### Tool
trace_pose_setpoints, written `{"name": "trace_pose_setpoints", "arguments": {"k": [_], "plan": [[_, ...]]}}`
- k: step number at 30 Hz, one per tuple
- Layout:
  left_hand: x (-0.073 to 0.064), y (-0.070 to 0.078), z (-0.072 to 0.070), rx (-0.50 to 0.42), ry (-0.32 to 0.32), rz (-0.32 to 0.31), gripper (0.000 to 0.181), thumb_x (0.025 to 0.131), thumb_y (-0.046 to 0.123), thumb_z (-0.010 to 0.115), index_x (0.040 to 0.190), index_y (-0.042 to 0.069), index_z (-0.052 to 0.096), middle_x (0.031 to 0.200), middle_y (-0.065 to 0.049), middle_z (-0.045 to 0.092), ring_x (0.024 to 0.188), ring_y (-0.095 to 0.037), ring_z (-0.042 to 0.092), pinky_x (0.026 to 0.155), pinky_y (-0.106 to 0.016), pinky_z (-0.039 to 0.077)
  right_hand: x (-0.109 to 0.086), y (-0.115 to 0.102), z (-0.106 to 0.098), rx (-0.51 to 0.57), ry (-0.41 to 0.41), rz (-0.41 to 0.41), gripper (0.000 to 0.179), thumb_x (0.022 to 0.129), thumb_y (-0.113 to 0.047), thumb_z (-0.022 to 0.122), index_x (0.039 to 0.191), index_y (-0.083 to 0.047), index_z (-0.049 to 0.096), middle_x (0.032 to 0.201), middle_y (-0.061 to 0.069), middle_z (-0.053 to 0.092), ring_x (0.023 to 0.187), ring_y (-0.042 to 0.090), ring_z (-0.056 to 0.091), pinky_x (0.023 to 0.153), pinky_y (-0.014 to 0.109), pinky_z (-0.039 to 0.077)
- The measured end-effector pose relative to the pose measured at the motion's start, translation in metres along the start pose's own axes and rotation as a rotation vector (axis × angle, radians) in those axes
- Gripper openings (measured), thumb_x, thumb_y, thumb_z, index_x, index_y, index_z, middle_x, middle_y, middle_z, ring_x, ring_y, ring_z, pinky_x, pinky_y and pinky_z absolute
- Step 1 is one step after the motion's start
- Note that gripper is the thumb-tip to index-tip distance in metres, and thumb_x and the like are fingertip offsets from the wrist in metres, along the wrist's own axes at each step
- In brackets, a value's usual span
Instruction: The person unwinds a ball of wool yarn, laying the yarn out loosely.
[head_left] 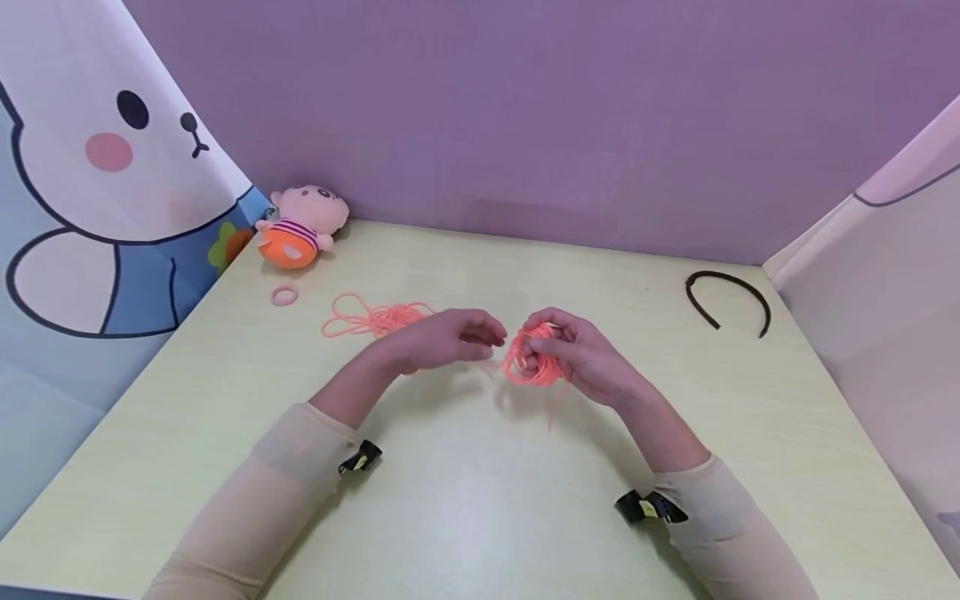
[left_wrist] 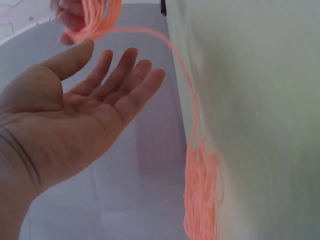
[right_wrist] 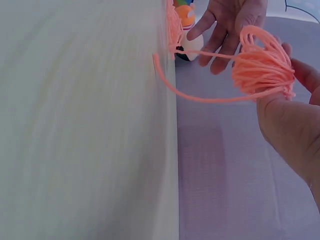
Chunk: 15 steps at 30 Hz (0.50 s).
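Note:
A wound bundle of coral-pink yarn is held in my right hand, thumb in front and fingers behind its loops. From the bundle a short loose end hangs toward the table, plain in the right wrist view. Another strand runs from it down to a loose pile of the same yarn on the table, left of centre. My left hand hovers just left of the bundle, its fingers relaxed and apart with nothing between them; in the left wrist view its palm is bare.
At the back left corner lies a plush doll in an orange and striped outfit. A small pink ring lies in front of it. A black headband rests at the back right. Purple cloth hangs behind the table.

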<state>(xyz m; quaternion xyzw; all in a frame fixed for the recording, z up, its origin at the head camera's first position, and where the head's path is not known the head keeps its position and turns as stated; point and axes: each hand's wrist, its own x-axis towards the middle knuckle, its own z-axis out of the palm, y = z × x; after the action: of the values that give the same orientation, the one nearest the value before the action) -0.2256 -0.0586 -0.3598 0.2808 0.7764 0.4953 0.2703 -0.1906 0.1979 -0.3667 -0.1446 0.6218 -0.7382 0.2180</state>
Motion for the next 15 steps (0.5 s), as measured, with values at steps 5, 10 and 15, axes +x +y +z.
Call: {"name": "trace_pose_setpoints", "arguments": {"k": [5,10,15], "plan": [[0.001,0.004,0.011,0.011,-0.059,-0.003,0.032,0.102,0.012,0.061,0.133,0.007,0.059,0.128,-0.004,0.065,0.12,-0.021,0.06,0.1,-0.038,0.049,-0.001,0.0,0.0,0.025,-0.042,-0.007,0.017,0.099,0.001,0.06,0.116,-0.002,0.056,0.096,0.012,0.064,0.079,0.017,0.066,0.071,0.027,0.058],[0.001,0.005,0.01,-0.004,0.004,-0.028,0.018,0.102,0.01,0.06,0.116,0.001,0.067,0.101,-0.007,0.072,0.1,-0.025,0.067,0.095,-0.05,0.05,0.0,0.0,0.0,0.034,-0.051,-0.009,0.017,0.099,0.002,0.06,0.115,-0.002,0.056,0.096,0.012,0.064,0.078,0.017,0.065,0.07,0.026,0.057],[-0.001,0.008,0.002,-0.013,0.096,-0.05,0.018,0.102,0.013,0.061,0.111,0.0,0.068,0.092,-0.01,0.07,0.092,-0.028,0.067,0.092,-0.053,0.05,0.001,0.0,0.0,0.017,-0.035,-0.004,0.016,0.099,0.002,0.059,0.115,-0.002,0.056,0.092,0.011,0.064,0.078,0.017,0.065,0.071,0.027,0.057]]}}
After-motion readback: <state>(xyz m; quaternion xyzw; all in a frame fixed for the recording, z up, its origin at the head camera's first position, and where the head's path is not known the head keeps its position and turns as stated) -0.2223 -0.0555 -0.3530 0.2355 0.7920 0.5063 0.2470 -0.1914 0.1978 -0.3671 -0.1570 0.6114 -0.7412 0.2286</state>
